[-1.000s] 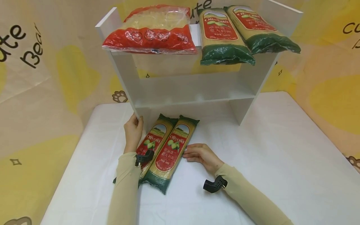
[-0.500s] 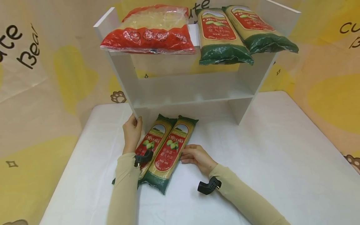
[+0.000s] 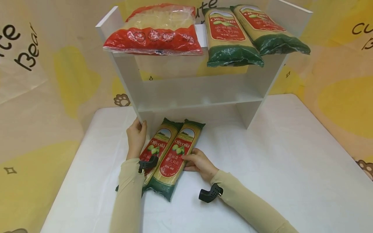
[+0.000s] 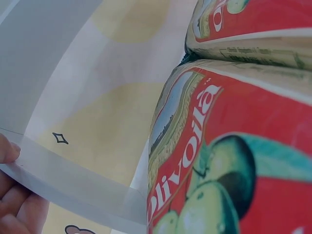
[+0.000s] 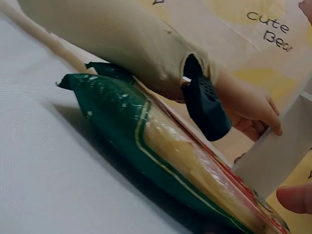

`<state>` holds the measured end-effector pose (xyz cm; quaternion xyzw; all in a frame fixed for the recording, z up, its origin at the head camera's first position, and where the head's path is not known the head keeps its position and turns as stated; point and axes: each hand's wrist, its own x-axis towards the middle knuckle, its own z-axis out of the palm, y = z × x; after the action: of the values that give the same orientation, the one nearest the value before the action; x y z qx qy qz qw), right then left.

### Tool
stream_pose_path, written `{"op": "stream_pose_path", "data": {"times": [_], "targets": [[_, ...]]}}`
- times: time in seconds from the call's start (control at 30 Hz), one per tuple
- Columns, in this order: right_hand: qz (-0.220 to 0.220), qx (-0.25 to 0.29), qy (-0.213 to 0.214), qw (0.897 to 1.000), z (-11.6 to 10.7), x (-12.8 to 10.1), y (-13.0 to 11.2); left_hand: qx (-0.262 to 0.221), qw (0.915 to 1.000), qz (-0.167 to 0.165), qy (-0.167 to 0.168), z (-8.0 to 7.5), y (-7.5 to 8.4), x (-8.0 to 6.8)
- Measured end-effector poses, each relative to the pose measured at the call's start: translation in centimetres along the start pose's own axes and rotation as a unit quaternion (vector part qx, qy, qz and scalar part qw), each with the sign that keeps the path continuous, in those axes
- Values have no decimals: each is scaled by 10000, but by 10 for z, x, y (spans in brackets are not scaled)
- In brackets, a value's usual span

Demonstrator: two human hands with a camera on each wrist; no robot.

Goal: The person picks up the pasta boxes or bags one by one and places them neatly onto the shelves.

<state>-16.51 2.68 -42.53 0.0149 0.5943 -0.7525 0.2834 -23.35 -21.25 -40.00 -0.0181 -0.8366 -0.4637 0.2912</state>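
My left hand [image 3: 136, 137] grips the lower front edge of the white shelf unit's left side panel [image 3: 126, 77]. In the left wrist view the thumb [image 4: 7, 150] lies on one face of the panel and the fingers [image 4: 22, 214] on the other. Two spaghetti packets [image 3: 178, 150] [image 3: 163, 137] with green ends lie slanted side by side on the table, and my left sleeve covers part of the left one. At the right packet's right edge, my right hand [image 3: 201, 165] holds it, thumb over the top and fingers along the side.
The shelf unit's top board bears a red bag of pasta [image 3: 157, 35] at left and two more spaghetti packets [image 3: 233, 38] at right, their ends jutting over the front. A lower shelf board [image 3: 201, 94] spans the unit. The white tablecloth [image 3: 262, 181] extends to the right.
My right hand has moved left, from beside the right spaghetti packet to its edge, and the thumb now lies over the top. The left hand keeps its grip on the panel.
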Motion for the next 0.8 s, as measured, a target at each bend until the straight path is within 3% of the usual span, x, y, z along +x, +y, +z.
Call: {"op": "stream_pose_path", "data": {"times": [0.27,0.8], "targets": [[-109,-61,135,9998,4,1,1,-69,10000,3,-7,1,-1,0],[566,447,174,9972,14,10,-7,-117,9999,-16,6,0,-2,0]]}}
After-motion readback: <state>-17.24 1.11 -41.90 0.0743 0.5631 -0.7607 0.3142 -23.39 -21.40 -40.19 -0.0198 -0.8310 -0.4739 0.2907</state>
